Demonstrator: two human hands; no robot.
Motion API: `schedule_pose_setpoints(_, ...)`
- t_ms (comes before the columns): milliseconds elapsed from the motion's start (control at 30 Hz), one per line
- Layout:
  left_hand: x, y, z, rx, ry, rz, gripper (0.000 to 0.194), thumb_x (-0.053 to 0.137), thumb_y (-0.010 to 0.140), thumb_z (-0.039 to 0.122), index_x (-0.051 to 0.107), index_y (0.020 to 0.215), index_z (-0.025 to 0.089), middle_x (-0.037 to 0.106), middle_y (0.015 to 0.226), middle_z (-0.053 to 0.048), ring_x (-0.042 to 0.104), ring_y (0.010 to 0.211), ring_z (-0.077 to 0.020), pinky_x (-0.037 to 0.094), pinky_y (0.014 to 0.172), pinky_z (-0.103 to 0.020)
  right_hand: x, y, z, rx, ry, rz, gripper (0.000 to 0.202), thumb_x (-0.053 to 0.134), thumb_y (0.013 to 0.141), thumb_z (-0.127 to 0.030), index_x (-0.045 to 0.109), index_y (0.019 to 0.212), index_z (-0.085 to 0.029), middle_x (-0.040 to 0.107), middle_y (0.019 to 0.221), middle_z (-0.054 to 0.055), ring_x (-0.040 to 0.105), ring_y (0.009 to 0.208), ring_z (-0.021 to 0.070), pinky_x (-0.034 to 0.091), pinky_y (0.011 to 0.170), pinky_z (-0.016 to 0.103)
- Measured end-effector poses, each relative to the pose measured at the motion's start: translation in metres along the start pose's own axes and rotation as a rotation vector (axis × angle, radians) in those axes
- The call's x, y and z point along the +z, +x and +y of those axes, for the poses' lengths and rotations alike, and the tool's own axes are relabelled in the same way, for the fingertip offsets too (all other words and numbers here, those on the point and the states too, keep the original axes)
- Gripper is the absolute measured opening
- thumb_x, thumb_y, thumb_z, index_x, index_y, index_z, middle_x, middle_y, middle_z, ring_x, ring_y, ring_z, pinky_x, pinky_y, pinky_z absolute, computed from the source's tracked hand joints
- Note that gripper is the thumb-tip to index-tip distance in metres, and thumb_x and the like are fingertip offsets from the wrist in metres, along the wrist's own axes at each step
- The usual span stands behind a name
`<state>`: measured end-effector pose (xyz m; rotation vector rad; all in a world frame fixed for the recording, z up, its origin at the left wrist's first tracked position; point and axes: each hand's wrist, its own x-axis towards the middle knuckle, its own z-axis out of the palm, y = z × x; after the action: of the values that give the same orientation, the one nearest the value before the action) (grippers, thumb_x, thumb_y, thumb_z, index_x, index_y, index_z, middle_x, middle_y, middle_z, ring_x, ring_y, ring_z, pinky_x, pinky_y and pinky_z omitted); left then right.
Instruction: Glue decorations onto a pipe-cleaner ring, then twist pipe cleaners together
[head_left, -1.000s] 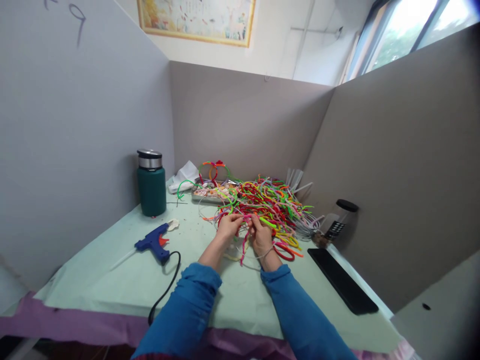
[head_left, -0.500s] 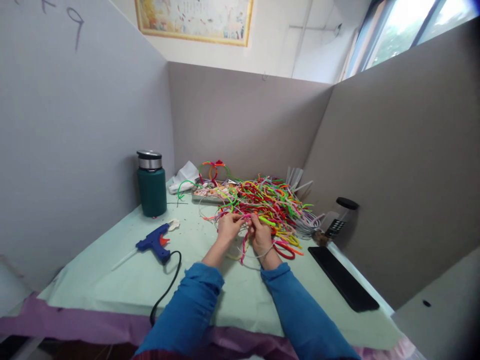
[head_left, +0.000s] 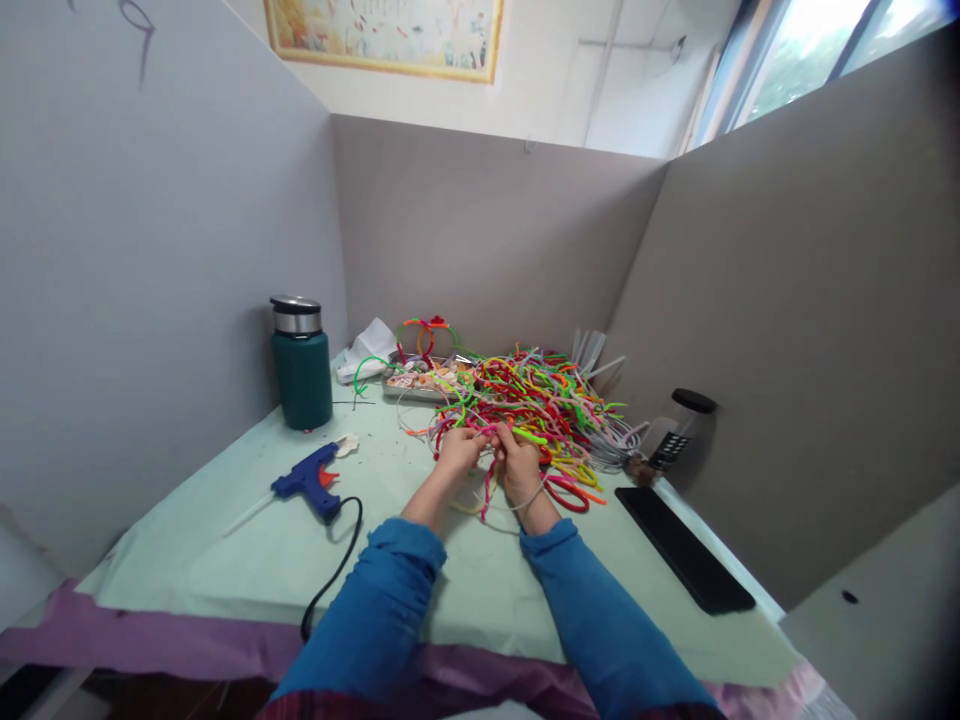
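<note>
My left hand (head_left: 459,452) and my right hand (head_left: 519,465) meet at the near edge of a heap of coloured pipe cleaners (head_left: 536,390). Both pinch a pink pipe cleaner (head_left: 487,430) between thumb and fingers, the fingertips almost touching. A pink length (head_left: 488,490) hangs below, between the hands. Beside my right fingers a yellow-green strand (head_left: 529,436) sticks out; whether it is joined to the pink one I cannot tell. A thin pale strand lies across my right wrist. Red loops (head_left: 568,494) rest right of that hand.
A blue glue gun (head_left: 309,484) with a black cord lies at the left, near a green flask (head_left: 301,375). Behind are a metal tray (head_left: 412,393) of small pieces and crumpled white paper (head_left: 369,352). A black flat case (head_left: 682,550) and a clear jar (head_left: 679,430) stand right.
The hands have drawn slightly closer together on the pink pipe cleaner. The whole view has shifted up a little; the things on the table stay in place.
</note>
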<state>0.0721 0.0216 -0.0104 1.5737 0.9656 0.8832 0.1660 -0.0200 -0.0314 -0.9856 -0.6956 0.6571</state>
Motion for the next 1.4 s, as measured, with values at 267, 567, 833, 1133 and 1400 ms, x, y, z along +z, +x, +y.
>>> schedule_pose_setpoints(267,-0.003,0.002,-0.003,0.037,0.022,-0.047,0.016,0.063,0.071,0.02,0.07,0.084,0.013,0.053,0.051,0.002,0.042,0.044,-0.008,0.033,0.047,-0.021,-0.003,0.006,0.002,-0.052,0.005,0.046,0.039,0.071,0.064,-0.048,0.052,0.049,-0.017,0.042,0.04,-0.007,0.033,0.037,0.0064,0.023,0.039,0.022)
schedule_pose_setpoints(567,-0.005,-0.009,0.003,0.342,0.71,0.232,0.018,0.056,0.08,0.023,0.07,0.091,0.023,0.066,0.098,-0.004,0.059,0.088,-0.0154,0.041,0.076,-0.024,0.0,0.003,0.0,-0.06,-0.049,0.049,0.041,0.071,0.063,-0.05,0.052,0.049,-0.017,0.043,0.041,-0.006,0.033,0.039,0.0069,0.022,0.039,0.023)
schedule_pose_setpoints(833,-0.007,-0.016,0.007,0.35,0.874,0.239,0.018,0.056,0.082,0.036,0.069,0.089,0.025,0.069,0.087,-0.004,0.06,0.08,-0.0177,0.036,0.065,-0.025,0.001,0.002,0.0,-0.063,-0.045,0.071,0.038,0.071,0.063,-0.049,0.053,0.05,-0.017,0.046,0.043,-0.005,0.034,0.04,0.0065,0.025,0.039,0.023)
schedule_pose_setpoints(1133,-0.005,-0.019,0.006,0.401,0.909,0.239,0.027,0.05,0.085,0.043,0.065,0.099,0.025,0.069,0.084,-0.007,0.062,0.077,-0.0194,0.035,0.064,-0.026,-0.002,0.004,0.002,-0.08,-0.069,0.087,0.036,0.072,0.062,-0.045,0.053,0.05,-0.017,0.048,0.044,-0.005,0.035,0.04,0.0069,0.027,0.04,0.022)
schedule_pose_setpoints(1400,-0.002,-0.025,0.008,0.387,0.909,0.222,0.029,0.043,0.089,0.039,0.058,0.107,0.021,0.069,0.086,-0.009,0.064,0.079,-0.0211,0.037,0.067,-0.027,-0.003,0.005,0.002,-0.071,-0.073,0.111,0.038,0.07,0.064,-0.048,0.05,0.048,-0.019,0.039,0.036,-0.007,0.032,0.037,0.0073,0.026,0.039,0.023)
